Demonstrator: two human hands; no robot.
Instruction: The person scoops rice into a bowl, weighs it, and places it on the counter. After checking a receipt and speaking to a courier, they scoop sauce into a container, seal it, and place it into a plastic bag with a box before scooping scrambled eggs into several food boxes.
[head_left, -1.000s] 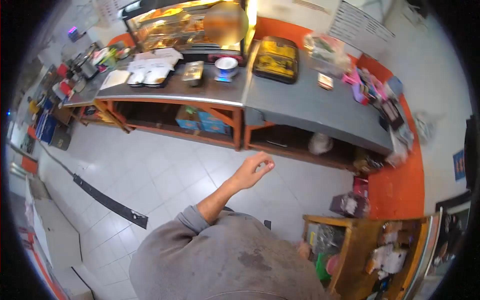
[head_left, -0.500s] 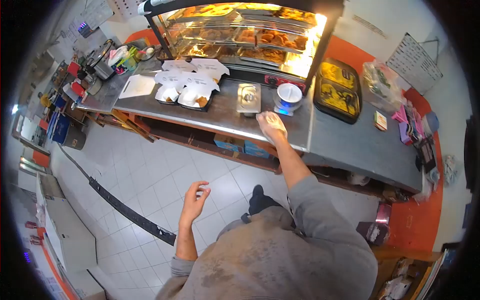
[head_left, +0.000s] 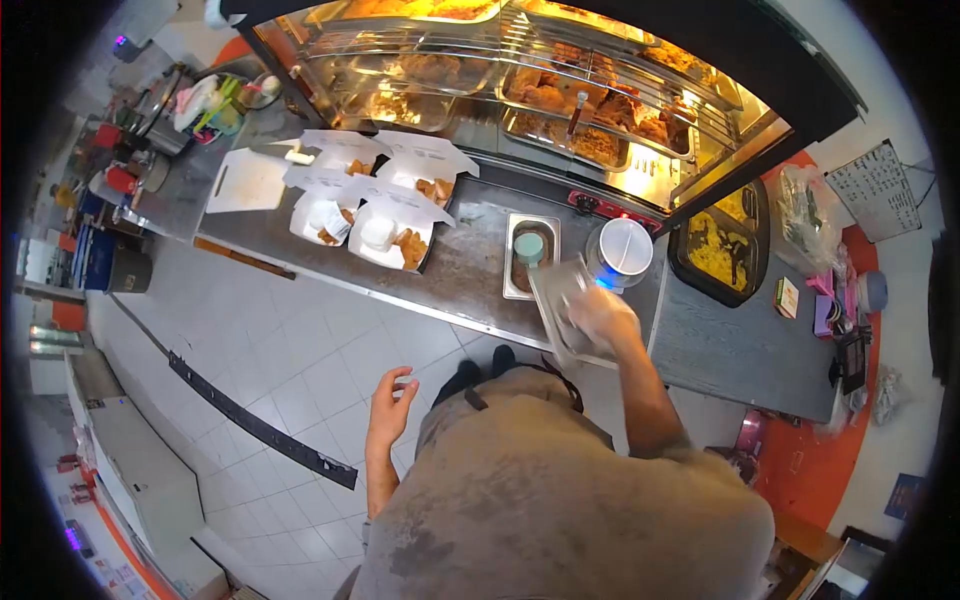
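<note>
My right hand point(head_left: 606, 316) grips a steel lid point(head_left: 553, 300), tilted and slightly blurred at the counter's front edge. Just left of the lid stands a small rectangular steel container point(head_left: 511, 262), uncovered, with brown contents and a green scoop point(head_left: 529, 246) inside. Behind my right hand, a white round tub point(head_left: 626, 246) sits above a blue-lit display. My left hand point(head_left: 388, 408) hangs over the floor in front of my body, fingers loosely bent and apart, holding nothing. Several white takeaway boxes point(head_left: 395, 215) with fried pieces and small white packets lie open left of the container.
A glass food warmer point(head_left: 590, 170) with trays of fried food rises behind the counter point(head_left: 470, 290). To its right sits a black tray point(head_left: 690, 265) of yellow food. A white cutting board point(head_left: 245, 182) lies at the left, and a black strip point(head_left: 260, 425) crosses the tiled floor.
My right hand has lifted the lid off the steel container and drawn it to the right and toward me, exposing the scoop. The view has moved closer to the counter.
</note>
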